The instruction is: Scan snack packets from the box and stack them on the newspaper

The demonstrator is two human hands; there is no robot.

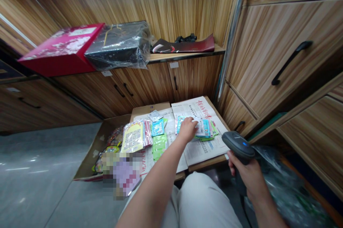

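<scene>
My right hand (245,171) is wrapped around the handle of a dark barcode scanner (238,146), which has a small blue light lit on top. My left hand (188,128) reaches over a spread of small blue, white and green packets (206,130), its bent fingers closed at a pale packet among them. These packets lie on a newspaper (199,153). To the left of this hand are a bright blue packet (157,128), a silvery packet (155,115) and green packets (160,146). Yellow-faced booklets in clear wrap (133,138) lie beside them.
An open cardboard box (92,153) with colourful wrapped goods stands at the left. Wooden cabinets (150,81) with black handles close off the back and right. A pink box (64,49) and a plastic-wrapped black box (118,44) rest on the shelf. Clear plastic wrapping (286,185) lies at lower right.
</scene>
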